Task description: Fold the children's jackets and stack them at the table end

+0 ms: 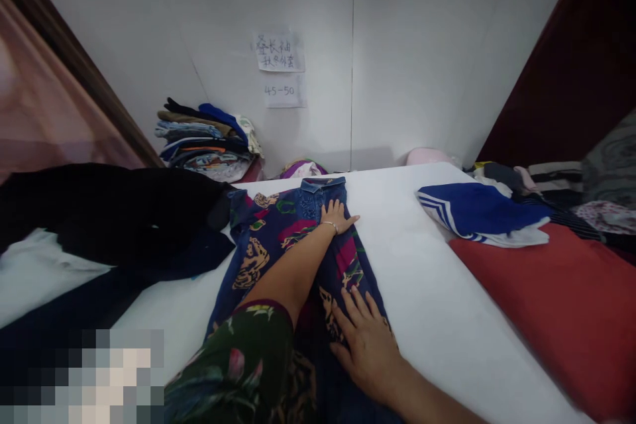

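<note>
A dark blue garment (285, 205) with a denim collar and a tan, magenta and green pattern lies spread on the white table (417, 305), its collar at the far end. My left hand (338, 217), a bracelet at its wrist, rests flat near the collar with the fingers spread. Nearer to me, my right hand (368, 338) presses flat on the garment's right side, fingers apart. Neither hand grips anything. My left forearm and green floral sleeve hide part of the cloth.
Black and navy clothes (119, 212) are heaped on the left. A stack of folded clothes (209, 139) stands by the wall, below paper notes (281, 53). On the right, a blue and white garment (477, 209) overlaps a red cloth (551, 291), with more clothes behind.
</note>
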`<act>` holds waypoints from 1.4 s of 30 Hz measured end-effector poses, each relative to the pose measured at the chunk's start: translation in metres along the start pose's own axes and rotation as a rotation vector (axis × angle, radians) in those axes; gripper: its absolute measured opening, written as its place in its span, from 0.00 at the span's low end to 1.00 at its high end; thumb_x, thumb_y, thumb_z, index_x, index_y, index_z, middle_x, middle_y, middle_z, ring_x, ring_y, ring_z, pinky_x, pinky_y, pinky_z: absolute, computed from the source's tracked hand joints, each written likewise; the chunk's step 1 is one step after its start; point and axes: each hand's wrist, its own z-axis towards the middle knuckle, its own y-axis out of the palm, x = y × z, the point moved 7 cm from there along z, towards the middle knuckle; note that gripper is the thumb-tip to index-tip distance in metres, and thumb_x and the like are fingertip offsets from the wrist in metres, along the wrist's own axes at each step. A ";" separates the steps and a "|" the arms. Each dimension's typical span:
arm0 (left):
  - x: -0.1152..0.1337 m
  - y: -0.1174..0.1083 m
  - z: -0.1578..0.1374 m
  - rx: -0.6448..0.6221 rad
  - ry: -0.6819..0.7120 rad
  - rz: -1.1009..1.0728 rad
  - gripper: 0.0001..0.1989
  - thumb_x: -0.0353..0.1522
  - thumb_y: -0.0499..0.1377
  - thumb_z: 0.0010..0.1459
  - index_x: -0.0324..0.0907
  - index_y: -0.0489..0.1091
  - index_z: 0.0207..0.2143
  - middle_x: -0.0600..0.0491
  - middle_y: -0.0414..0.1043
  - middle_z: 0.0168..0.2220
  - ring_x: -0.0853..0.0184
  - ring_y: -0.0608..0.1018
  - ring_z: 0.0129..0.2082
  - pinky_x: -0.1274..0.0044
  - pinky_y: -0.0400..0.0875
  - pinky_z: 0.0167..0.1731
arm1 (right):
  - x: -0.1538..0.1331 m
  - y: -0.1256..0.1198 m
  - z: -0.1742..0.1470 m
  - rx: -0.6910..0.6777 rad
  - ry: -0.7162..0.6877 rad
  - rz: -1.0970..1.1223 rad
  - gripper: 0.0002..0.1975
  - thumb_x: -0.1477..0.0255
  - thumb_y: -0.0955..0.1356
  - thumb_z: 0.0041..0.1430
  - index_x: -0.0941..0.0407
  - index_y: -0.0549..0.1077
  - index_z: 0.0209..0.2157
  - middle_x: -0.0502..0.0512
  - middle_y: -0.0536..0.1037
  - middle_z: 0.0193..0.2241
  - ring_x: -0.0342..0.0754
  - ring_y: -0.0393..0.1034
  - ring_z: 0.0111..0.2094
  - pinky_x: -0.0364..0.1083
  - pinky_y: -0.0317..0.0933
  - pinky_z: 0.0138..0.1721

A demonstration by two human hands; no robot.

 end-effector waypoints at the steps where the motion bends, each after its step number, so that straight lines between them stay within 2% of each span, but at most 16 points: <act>1: -0.001 -0.005 0.001 -0.028 0.010 -0.033 0.39 0.55 0.39 0.59 0.42 0.48 0.66 0.44 0.39 0.69 0.52 0.42 0.68 0.55 0.39 0.62 | -0.001 0.000 -0.001 0.004 -0.005 -0.011 0.32 0.57 0.62 0.61 0.47 0.54 0.64 0.58 0.49 0.66 0.62 0.39 0.66 0.63 0.37 0.63; 4: -0.007 -0.023 -0.006 -0.050 0.024 -0.086 0.33 0.50 0.35 0.63 0.47 0.48 0.65 0.46 0.42 0.68 0.53 0.46 0.67 0.55 0.45 0.60 | -0.002 -0.001 -0.002 -0.002 -0.027 -0.033 0.32 0.56 0.62 0.61 0.49 0.53 0.64 0.59 0.49 0.66 0.61 0.39 0.66 0.63 0.35 0.64; 7: -0.013 -0.031 -0.035 -0.018 0.028 -0.092 0.32 0.50 0.34 0.64 0.47 0.47 0.65 0.47 0.41 0.69 0.56 0.45 0.67 0.56 0.42 0.61 | -0.002 -0.002 -0.001 -0.022 -0.027 -0.041 0.32 0.55 0.61 0.62 0.51 0.54 0.64 0.61 0.48 0.66 0.61 0.38 0.67 0.62 0.34 0.64; 13: -0.001 -0.015 -0.140 -0.041 0.181 -0.064 0.33 0.51 0.44 0.62 0.43 0.54 0.63 0.45 0.45 0.67 0.57 0.47 0.67 0.58 0.41 0.62 | -0.002 -0.005 0.001 -0.015 -0.045 0.035 0.31 0.57 0.63 0.60 0.52 0.58 0.63 0.64 0.52 0.65 0.61 0.38 0.67 0.64 0.32 0.63; 15: 0.002 -0.013 -0.178 -0.054 0.226 -0.060 0.31 0.49 0.48 0.61 0.43 0.57 0.61 0.44 0.46 0.67 0.56 0.48 0.67 0.58 0.41 0.62 | 0.004 -0.012 0.001 0.039 -0.067 0.171 0.27 0.59 0.64 0.60 0.52 0.64 0.59 0.63 0.57 0.63 0.59 0.43 0.66 0.64 0.35 0.63; 17: 0.007 -0.016 -0.217 -0.033 0.264 -0.075 0.28 0.46 0.52 0.60 0.44 0.61 0.59 0.45 0.49 0.66 0.57 0.51 0.66 0.59 0.43 0.62 | 0.018 -0.026 0.000 0.185 -0.067 0.396 0.21 0.61 0.63 0.60 0.53 0.71 0.53 0.61 0.64 0.60 0.55 0.53 0.63 0.60 0.42 0.63; 19: 0.015 -0.020 -0.256 0.037 0.317 -0.123 0.23 0.42 0.55 0.59 0.44 0.65 0.55 0.46 0.57 0.63 0.58 0.57 0.64 0.61 0.48 0.61 | 0.048 -0.044 -0.005 0.411 0.026 0.618 0.18 0.63 0.64 0.59 0.54 0.75 0.48 0.59 0.71 0.55 0.52 0.62 0.58 0.56 0.51 0.60; 21: 0.030 -0.022 -0.296 0.107 0.394 -0.195 0.18 0.39 0.56 0.59 0.44 0.69 0.50 0.47 0.67 0.57 0.61 0.66 0.58 0.66 0.56 0.57 | 0.083 -0.053 -0.012 0.581 0.218 0.736 0.15 0.66 0.68 0.54 0.54 0.77 0.43 0.57 0.76 0.48 0.52 0.67 0.52 0.53 0.59 0.56; 22: 0.039 -0.020 -0.315 0.124 0.434 -0.229 0.16 0.38 0.56 0.59 0.43 0.70 0.48 0.47 0.70 0.53 0.62 0.69 0.55 0.67 0.59 0.55 | 0.097 -0.052 -0.015 0.598 0.316 0.761 0.14 0.68 0.69 0.51 0.54 0.77 0.41 0.56 0.78 0.44 0.52 0.69 0.49 0.51 0.62 0.53; 24: 0.058 -0.011 -0.348 0.122 0.505 -0.270 0.16 0.39 0.56 0.60 0.43 0.70 0.48 0.48 0.72 0.49 0.62 0.71 0.50 0.68 0.62 0.50 | 0.115 -0.044 -0.018 0.538 0.443 0.804 0.14 0.71 0.71 0.48 0.55 0.77 0.40 0.55 0.79 0.38 0.49 0.72 0.40 0.48 0.67 0.43; 26: 0.076 0.001 -0.373 0.104 0.553 -0.264 0.21 0.44 0.56 0.58 0.44 0.67 0.50 0.48 0.70 0.51 0.60 0.70 0.49 0.67 0.62 0.48 | 0.118 -0.036 -0.019 0.448 0.462 0.839 0.17 0.72 0.71 0.48 0.55 0.75 0.43 0.52 0.78 0.33 0.45 0.72 0.30 0.44 0.68 0.32; 28: 0.089 0.010 -0.388 0.100 0.572 -0.215 0.28 0.48 0.58 0.55 0.44 0.64 0.53 0.47 0.67 0.53 0.58 0.68 0.50 0.66 0.61 0.49 | 0.114 -0.032 -0.019 0.398 0.447 0.852 0.20 0.71 0.71 0.49 0.56 0.73 0.46 0.50 0.77 0.28 0.41 0.69 0.23 0.41 0.63 0.23; 31: 0.099 0.018 -0.392 0.114 0.565 -0.119 0.33 0.49 0.62 0.51 0.43 0.61 0.55 0.46 0.65 0.53 0.56 0.67 0.51 0.65 0.60 0.49 | 0.108 -0.031 -0.020 0.313 0.511 0.838 0.27 0.69 0.73 0.49 0.58 0.69 0.52 0.46 0.73 0.21 0.40 0.65 0.18 0.39 0.58 0.17; 36: 0.103 0.017 -0.381 0.157 0.462 -0.026 0.28 0.47 0.61 0.52 0.41 0.63 0.51 0.46 0.68 0.46 0.56 0.68 0.45 0.64 0.61 0.44 | 0.100 -0.031 -0.017 0.146 0.601 0.888 0.38 0.69 0.76 0.45 0.61 0.62 0.57 0.42 0.68 0.12 0.43 0.61 0.12 0.40 0.53 0.11; 38: 0.106 0.018 -0.378 0.164 0.451 0.008 0.22 0.43 0.60 0.53 0.41 0.66 0.46 0.45 0.69 0.43 0.55 0.69 0.43 0.64 0.61 0.43 | 0.095 -0.029 -0.017 0.097 0.606 0.945 0.35 0.70 0.76 0.44 0.60 0.64 0.54 0.41 0.67 0.11 0.41 0.60 0.11 0.39 0.51 0.10; 42: 0.114 0.020 -0.373 0.162 0.467 0.071 0.11 0.34 0.56 0.55 0.39 0.68 0.41 0.43 0.70 0.39 0.55 0.70 0.41 0.63 0.60 0.43 | 0.087 -0.027 -0.017 0.040 0.587 1.033 0.19 0.71 0.74 0.45 0.58 0.72 0.40 0.43 0.68 0.12 0.38 0.59 0.11 0.37 0.49 0.10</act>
